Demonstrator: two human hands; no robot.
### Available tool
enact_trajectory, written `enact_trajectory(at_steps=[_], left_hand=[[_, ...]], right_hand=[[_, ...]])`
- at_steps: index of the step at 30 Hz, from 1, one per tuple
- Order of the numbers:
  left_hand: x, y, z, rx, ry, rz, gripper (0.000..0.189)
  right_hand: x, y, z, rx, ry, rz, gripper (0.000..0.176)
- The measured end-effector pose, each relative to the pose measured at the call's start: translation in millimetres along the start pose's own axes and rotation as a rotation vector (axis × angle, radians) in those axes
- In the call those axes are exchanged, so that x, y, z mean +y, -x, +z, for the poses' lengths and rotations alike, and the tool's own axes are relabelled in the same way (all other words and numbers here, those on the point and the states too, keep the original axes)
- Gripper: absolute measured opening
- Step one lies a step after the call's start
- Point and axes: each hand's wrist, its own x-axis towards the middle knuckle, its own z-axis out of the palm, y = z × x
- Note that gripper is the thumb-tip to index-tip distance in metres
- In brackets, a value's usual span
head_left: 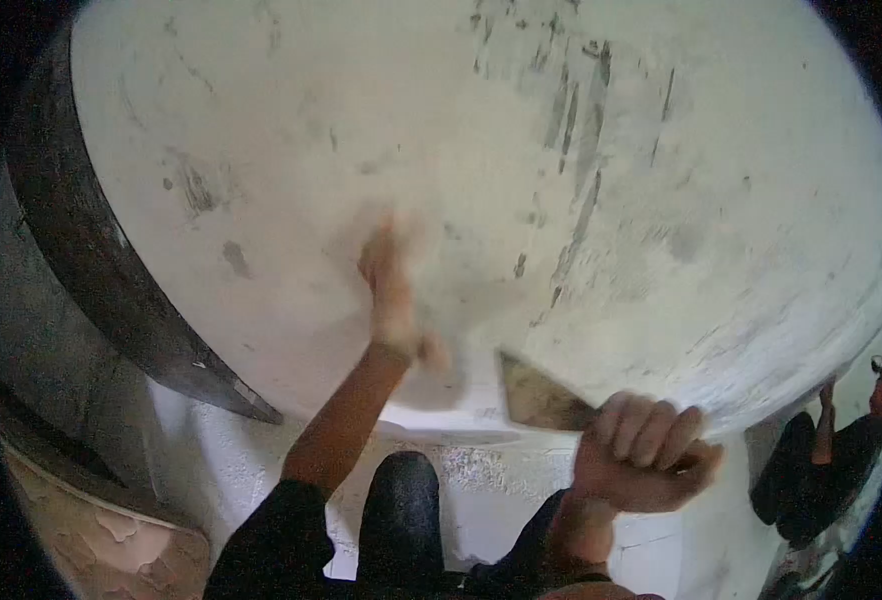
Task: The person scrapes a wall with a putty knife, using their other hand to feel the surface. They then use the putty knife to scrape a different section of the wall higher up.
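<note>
A large pale curved surface (291, 130) with grey streaks and scuffs fills most of the view. My left hand (391, 290) is over its lower middle, blurred by motion, with the thumb apart from the stretched fingers and nothing visible in it. At the lower right, my right hand (646, 450) is wrapped round a putty knife, its handle hidden in the fist. The putty knife's flat, wedge-shaped blade (541, 393) points up and left, overlapping the lower edge of the pale surface in this view.
A dark curved band (81, 210) borders the pale surface on the left. My knee (401, 510) is below it, over a whitish floor (481, 480). Another person (826, 460) in dark clothes crouches at the far right. A brownish, patchy panel (121, 545) lies at the lower left.
</note>
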Motion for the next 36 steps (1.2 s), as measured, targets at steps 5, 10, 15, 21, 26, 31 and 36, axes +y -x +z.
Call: enact_trajectory(at_steps=[5,10,15,21,26,31,36], left_hand=[[2,9,-3,-0.123,-0.606,0.069,0.063],[2,9,7,-0.073,-0.732,0.003,0.056],[9,8,6,-0.096,-0.803,-0.091,0.054],[5,6,5,-0.116,-0.829,-0.096,0.053],[8,5,3,-0.127,-0.805,-0.079,0.053],[6,6,1,-0.114,-0.787,-0.032,0.049],[9,11,0,-0.102,-0.743,-0.03,0.048]], right_hand=[[-12,-39,12,-0.198,0.102,-0.147,0.059],[-32,-105,46,-0.625,0.197,-0.118,0.046],[7,-136,40,-0.241,0.042,-0.1,0.044],[30,-141,46,-0.653,0.228,0.083,0.046],[-2,-150,53,-0.893,0.168,0.022,0.039],[-7,-159,55,-0.952,0.155,0.102,0.033],[2,-200,35,-1.09,0.161,0.253,0.035]])
